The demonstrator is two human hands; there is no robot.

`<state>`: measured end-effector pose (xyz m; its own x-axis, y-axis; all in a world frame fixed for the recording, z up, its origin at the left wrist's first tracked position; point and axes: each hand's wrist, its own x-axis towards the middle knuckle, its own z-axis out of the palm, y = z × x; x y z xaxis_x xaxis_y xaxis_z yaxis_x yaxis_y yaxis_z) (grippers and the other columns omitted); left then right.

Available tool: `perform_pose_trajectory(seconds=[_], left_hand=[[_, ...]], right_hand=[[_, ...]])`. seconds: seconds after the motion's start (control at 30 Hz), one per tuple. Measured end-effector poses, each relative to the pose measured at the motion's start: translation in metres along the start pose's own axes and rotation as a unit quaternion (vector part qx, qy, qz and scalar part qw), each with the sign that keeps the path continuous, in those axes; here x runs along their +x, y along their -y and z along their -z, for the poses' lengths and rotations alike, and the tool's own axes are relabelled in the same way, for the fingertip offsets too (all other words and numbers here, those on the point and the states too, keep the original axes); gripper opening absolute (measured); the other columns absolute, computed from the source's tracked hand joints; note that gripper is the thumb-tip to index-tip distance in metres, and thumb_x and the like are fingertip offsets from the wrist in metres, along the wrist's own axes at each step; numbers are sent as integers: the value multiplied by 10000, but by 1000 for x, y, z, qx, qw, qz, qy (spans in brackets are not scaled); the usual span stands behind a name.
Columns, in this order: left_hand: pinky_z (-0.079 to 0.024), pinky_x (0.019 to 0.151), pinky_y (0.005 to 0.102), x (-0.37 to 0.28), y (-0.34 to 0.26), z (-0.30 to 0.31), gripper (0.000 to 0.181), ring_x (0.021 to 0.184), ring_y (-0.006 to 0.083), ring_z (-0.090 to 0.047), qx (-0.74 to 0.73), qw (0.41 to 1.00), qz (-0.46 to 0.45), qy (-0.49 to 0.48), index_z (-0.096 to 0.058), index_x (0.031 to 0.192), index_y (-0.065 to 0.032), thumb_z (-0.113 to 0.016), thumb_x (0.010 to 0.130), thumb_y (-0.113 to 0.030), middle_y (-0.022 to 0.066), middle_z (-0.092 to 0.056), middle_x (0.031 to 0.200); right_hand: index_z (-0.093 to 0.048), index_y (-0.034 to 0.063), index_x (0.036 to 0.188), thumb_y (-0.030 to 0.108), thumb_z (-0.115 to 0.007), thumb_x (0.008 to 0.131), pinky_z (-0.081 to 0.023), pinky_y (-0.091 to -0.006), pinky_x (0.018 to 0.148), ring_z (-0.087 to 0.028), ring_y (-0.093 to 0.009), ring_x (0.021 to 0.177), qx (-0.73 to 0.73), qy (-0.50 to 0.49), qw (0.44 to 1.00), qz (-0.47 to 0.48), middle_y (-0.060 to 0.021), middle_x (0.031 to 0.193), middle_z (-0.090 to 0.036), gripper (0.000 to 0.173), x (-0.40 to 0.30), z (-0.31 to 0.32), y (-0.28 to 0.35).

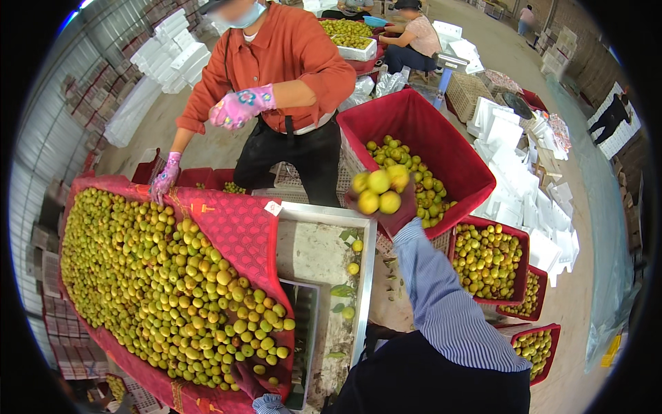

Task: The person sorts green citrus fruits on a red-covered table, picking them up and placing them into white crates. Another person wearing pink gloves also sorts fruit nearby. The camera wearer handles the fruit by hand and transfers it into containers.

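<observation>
My right hand (402,211), in a dark red glove, holds a cluster of yellow-green fruits (379,189) that look like jujubes. It is above the near side of a large crate lined with red cloth (434,134), which has similar fruits (426,186) at its bottom. My left hand (249,381), gloved alike, rests at the near edge of a wide pile of fruits (170,290) on a red patterned cloth (232,222). Its fingers are partly hidden, so whether they hold anything is unclear.
A metal-rimmed table (371,269) bears stray fruits and leaves. Across it stands a person in an orange shirt (289,46), one floral-gloved hand (166,178) at the pile. Smaller red-lined crates of fruit (489,261) stand right, near white foam boards (512,176). Other people sit behind.
</observation>
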<state>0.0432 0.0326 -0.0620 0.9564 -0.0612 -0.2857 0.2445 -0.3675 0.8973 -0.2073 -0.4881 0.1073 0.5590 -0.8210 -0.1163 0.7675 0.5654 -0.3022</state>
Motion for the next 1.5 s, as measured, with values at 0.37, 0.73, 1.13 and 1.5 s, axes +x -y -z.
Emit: perform_pose_trajectory(seconds=[0.37,0.73,1.13,1.5], left_hand=[[-317,1007,334,-48,3,-11,694,1196,262,-399,97,989,-103,-40,-284,1339,3,-639,748,-83,177,-383,1315],[-385,894,422,-63,0,-48,749,1048,348,-444,271,952,-141,-18,-346,1292,-78,-715,649,-184,196,-454,1160],[-422,863,413,-56,-16,-43,434,1036,346,-482,337,898,-276,54,-514,1147,-95,-634,736,-168,160,-475,1177],[-442,833,429,-42,-38,-70,475,985,398,-504,388,906,-112,127,-523,1077,-45,-673,649,-185,208,-489,1080]], right_hand=[[-572,189,614,455,-652,630,-466,-387,511,-576,-220,514,-945,-29,48,323,-3,543,-574,278,48,252,140],[-464,-46,1153,226,-489,894,-471,-294,827,-579,-243,955,-767,37,622,154,-163,1092,-565,376,43,151,103],[-562,-27,1108,233,-593,840,-467,-240,685,-569,-96,779,-756,285,439,-393,-68,874,-630,374,-40,-38,-79],[-380,45,1235,294,-697,667,-323,-456,983,-276,-426,1220,-871,390,299,-12,-279,1323,-230,697,-85,43,-349]])
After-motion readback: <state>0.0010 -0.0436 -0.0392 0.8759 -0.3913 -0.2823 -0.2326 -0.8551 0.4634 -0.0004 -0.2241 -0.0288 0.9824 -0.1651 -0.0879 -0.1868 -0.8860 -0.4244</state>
